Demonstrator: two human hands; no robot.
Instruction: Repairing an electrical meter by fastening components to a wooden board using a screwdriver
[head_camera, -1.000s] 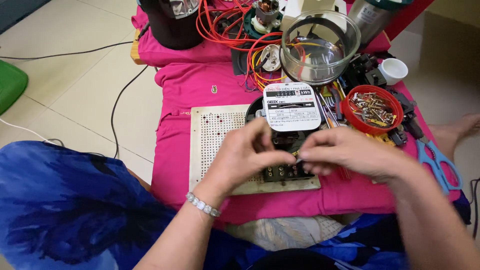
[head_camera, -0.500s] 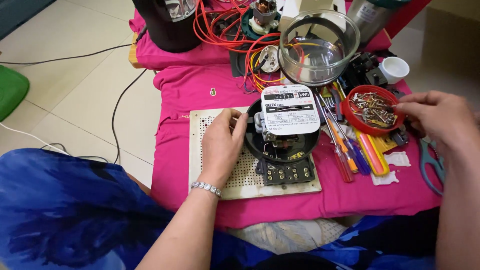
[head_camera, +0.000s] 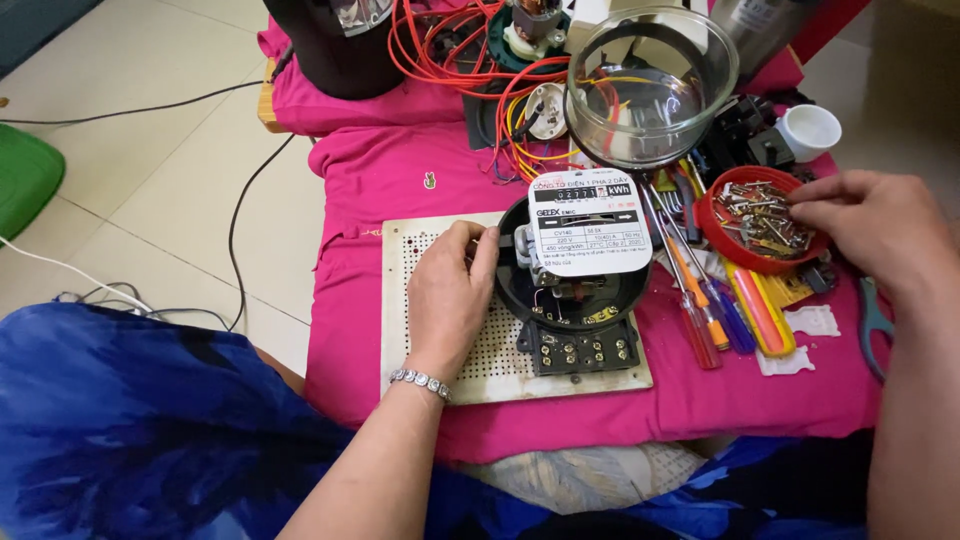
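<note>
A round black electricity meter (head_camera: 580, 280) with a white faceplate lies on a cream perforated board (head_camera: 430, 340) on the pink cloth. My left hand (head_camera: 450, 295), a bracelet at its wrist, rests flat on the board with its fingers against the meter's left rim. My right hand (head_camera: 870, 225) is off to the right, its fingertips reaching into a red bowl (head_camera: 725, 235) full of small metal screws and parts. Whether it pinches a screw is hidden by the fingers.
Screwdrivers and pens (head_camera: 710, 310) lie right of the meter. A clear glass dome (head_camera: 650, 85) stands behind it, amid red and orange wires (head_camera: 450, 60). A white cup (head_camera: 808, 130), scissors (head_camera: 872, 320) and a dark pot (head_camera: 335, 45) are also about. Blue fabric (head_camera: 120, 420) covers my lap.
My right hand has left the meter's terminal block and swung right to the red bowl. My left hand shifted from the front of the meter to its left rim.
</note>
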